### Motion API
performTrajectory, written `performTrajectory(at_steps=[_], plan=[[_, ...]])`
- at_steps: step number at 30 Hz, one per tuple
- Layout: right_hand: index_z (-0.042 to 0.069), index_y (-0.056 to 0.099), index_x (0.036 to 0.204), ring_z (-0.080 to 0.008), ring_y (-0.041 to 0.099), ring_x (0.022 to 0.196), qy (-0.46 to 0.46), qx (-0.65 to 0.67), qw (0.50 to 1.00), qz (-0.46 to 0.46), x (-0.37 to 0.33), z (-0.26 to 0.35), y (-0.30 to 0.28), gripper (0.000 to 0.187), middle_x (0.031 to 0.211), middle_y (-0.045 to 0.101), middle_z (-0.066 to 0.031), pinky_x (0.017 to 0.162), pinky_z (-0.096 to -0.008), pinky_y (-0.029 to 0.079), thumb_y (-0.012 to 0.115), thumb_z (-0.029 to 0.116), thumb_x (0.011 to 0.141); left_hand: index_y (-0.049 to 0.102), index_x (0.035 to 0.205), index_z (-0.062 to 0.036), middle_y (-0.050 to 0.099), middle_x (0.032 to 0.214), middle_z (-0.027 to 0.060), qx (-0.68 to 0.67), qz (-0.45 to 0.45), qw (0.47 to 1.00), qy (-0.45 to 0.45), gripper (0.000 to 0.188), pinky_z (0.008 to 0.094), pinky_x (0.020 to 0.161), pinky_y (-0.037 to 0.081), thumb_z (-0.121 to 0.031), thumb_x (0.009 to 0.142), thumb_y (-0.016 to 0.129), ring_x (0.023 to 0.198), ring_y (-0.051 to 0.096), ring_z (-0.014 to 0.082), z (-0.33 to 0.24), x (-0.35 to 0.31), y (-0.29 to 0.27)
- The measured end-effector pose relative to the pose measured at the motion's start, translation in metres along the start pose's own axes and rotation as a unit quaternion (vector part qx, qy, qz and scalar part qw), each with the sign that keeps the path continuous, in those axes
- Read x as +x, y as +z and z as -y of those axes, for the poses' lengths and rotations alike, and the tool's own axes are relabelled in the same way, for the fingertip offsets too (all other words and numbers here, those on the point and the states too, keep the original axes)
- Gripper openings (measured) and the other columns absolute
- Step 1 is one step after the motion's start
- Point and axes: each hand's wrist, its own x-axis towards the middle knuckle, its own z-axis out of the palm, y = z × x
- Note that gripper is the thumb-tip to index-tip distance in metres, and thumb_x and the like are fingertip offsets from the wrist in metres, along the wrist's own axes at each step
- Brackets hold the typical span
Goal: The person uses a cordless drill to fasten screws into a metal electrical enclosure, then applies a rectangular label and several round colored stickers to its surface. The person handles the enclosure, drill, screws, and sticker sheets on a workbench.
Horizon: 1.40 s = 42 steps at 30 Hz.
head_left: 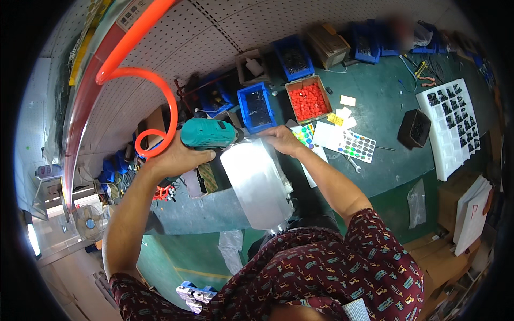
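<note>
- While the left hand (181,159) holds the drill (208,133), keep it straight.
- Keep the can (258,187) still; right hand (282,140) at its top, grip hard to tell.

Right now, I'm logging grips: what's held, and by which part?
The left hand holds the teal power drill by its handle; the right hand touches the silver casing at its far end, its grip unclear.

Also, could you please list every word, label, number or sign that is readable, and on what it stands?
White panel, right: a red marking, which I do not copy.
White label by the orange hose: too small to read.
Yellow label on the bench: too small to read.
Teal power tool, silver housing: none readable.
</note>
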Motion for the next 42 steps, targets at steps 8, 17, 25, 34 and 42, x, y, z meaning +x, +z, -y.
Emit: performTrajectory(at_steps=[8, 17, 25, 34, 42], plan=[[0.004, 0.078, 0.115, -0.0241, 0.072, 0.098, 0.038, -0.039, 0.998, -0.004, 0.013, 0.012, 0.003, 0.028, 0.108, 0.077, -0.0159, 0.093, -0.0328, 0.053, 0.06, 0.01, 0.093, 0.066, 0.13, -0.0039, 0.074, 0.118, 0.0074, 0.026, 0.021, 0.994, 0.101, 0.048, 0.0325, 0.096, 0.055, -0.002, 0.083, 0.073, 0.103, 0.067, 0.0144, 0.013, 0.023, 0.001], [0.003, 0.077, 0.112, -0.0291, 0.072, 0.107, -0.038, -0.098, 0.994, -0.03, 0.007, 0.006, 0.007, 0.029, 0.112, 0.076, -0.0185, 0.098, -0.0351, 0.054, 0.057, 0.01, 0.092, 0.071, 0.126, -0.0091, 0.076, 0.111, 0.0078, 0.036, -0.006, 0.998, 0.052, 0.043, 0.035, 0.091, 0.055, -0.014, 0.084, 0.076, 0.099, 0.069, 0.0169, 0.012, 0.016, 0.013], [0.0, 0.071, 0.124, -0.0325, 0.066, 0.12, -0.054, -0.104, 0.993, -0.02, -0.001, -0.001, 0.009, 0.041, 0.124, 0.071, -0.0215, 0.107, -0.0364, 0.048, 0.053, 0.005, 0.088, 0.07, 0.13, -0.0077, 0.071, 0.123, 0.0057, 0.048, 0.004, 0.998, 0.047, 0.046, 0.0321, 0.099, 0.051, -0.004, 0.085, 0.075, 0.107, 0.065, 0.0167, 0.0, 0.01, 0.018], [0.003, 0.074, 0.118, -0.0351, 0.067, 0.116, 0.071, -0.122, 0.988, 0.054, 0.042, 0.023, -0.001, 0.054, 0.123, 0.071, -0.0223, 0.101, -0.0386, 0.053, 0.066, 0.047, 0.087, 0.069, 0.125, -0.0059, 0.075, 0.109, 0.009, 0.034, -0.002, 0.997, 0.076, 0.041, 0.0344, 0.091, 0.055, -0.013, 0.085, 0.075, 0.097, 0.069, 0.0182, 0.013, 0.012, 0.023], [-0.006, 0.065, 0.132, -0.0349, 0.06, 0.13, 0.132, -0.308, 0.911, 0.239, 0.116, 0.056, 0.029, 0.114, 0.141, 0.062, -0.0225, 0.108, -0.043, 0.048, 0.069, 0.087, 0.064, 0.065, 0.129, -0.0045, 0.074, 0.116, 0.009, 0.018, 0.001, 0.998, -0.065, 0.045, 0.0344, 0.095, 0.054, -0.012, 0.087, 0.078, 0.105, 0.068, 0.018, -0.001, 0.004, 0.024]])
